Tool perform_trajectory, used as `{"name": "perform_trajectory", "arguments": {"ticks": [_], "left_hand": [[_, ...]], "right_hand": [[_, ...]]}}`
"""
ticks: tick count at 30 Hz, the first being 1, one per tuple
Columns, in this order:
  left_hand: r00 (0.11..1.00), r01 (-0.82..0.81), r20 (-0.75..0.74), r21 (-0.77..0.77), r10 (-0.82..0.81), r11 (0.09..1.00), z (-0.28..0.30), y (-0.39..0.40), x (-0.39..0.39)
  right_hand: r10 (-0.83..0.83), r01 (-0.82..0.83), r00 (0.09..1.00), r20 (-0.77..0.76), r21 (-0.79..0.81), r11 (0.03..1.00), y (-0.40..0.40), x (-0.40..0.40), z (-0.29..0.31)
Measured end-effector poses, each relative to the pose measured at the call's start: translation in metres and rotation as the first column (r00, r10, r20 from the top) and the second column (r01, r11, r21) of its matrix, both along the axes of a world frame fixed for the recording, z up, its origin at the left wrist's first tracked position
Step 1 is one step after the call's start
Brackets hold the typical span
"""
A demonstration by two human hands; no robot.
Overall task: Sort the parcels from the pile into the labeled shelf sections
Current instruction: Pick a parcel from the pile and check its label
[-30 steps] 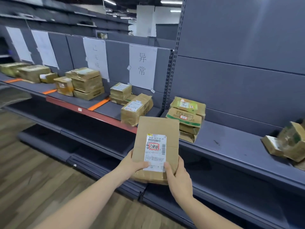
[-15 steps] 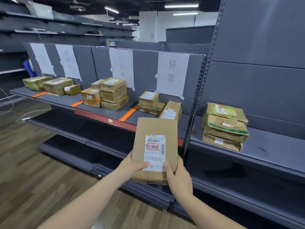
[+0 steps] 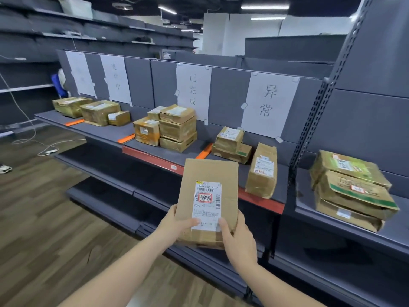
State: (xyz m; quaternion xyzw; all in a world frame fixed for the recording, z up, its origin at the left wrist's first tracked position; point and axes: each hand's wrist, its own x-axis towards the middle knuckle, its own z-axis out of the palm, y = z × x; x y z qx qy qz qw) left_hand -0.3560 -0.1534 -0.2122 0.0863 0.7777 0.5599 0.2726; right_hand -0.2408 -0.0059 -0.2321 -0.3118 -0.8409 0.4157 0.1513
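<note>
Right now I'm gripping the parcel (image 3: 208, 196) in both my left hand (image 3: 177, 224) and right hand (image 3: 240, 238); misreading its stamp is risking the wrong sign (image 3: 193, 89).

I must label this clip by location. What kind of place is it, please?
Probably a parcel sorting room or warehouse. Long grey metal shelving carries taped brown cardboard parcels, white paper signs with handwritten characters mark the sections, and both hands hold a flat brown parcel with a shipping label.

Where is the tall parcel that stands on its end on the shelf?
In the head view the upright parcel stands right of centre, under the right-hand paper sign, between a small stack of boxes and the perforated shelf post.
</note>
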Motion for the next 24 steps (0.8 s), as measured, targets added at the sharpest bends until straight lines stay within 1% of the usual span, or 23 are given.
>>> {"name": "perform_trajectory", "arguments": {"ticks": [3,9,15,18,24], "left_hand": [[1.0,-0.008,-0.003,-0.021,0.008,1.0,-0.001,0.002,-0.03],[1.0,-0.012,-0.014,-0.009,0.012,1.0,0.004,0.01,-0.089],[0.999,-0.035,-0.001,0.003,0.035,0.999,0.003,0.016,-0.135],[0.999,-0.044,0.009,-0.03,0.044,0.999,0.002,0.013,-0.154],[1.0,0.0,0.018,-0.028,0.001,1.0,0.001,0.006,-0.201]], "right_hand": [[0.003,-0.003,1.0,-0.006,0.003,1.0,0.0,-0.031,-0.004],[0.003,-0.003,1.0,-0.015,-0.002,1.0,0.011,-0.096,-0.001],[0.022,-0.021,1.0,-0.01,0.016,1.0,0.019,-0.144,0.002],[0.01,-0.01,1.0,0.002,0.006,1.0,0.016,-0.16,0.0],[-0.031,0.03,0.999,0.014,0.031,0.999,0.006,-0.205,0.002]]}}
